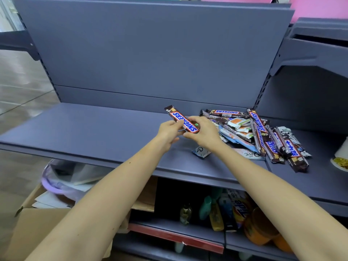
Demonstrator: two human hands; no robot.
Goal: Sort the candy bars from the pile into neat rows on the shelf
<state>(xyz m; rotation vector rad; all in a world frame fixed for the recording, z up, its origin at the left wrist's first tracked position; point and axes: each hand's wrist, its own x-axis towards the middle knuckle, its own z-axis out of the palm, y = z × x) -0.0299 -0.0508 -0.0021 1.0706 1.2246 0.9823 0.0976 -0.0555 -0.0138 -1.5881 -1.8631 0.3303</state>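
Brown Snickers bar (178, 117) is pinched between the hands, left hand (169, 131) and right hand (204, 133) (pile (254, 132) beside).

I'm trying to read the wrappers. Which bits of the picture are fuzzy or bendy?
Head view: the held Snickers bar reads sharp; the floor at left is smeared; the shelf looks slanted by the wide lens; bottles below are dim.

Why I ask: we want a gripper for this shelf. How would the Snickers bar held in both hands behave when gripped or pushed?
Probably fairly stiff: the Snickers bar juts straight past the left hand and right hand without drooping. Its glossy wrapper looks slippery, so it should slide easily on the shelf. Flat-sided, it seems unlikely to roll.
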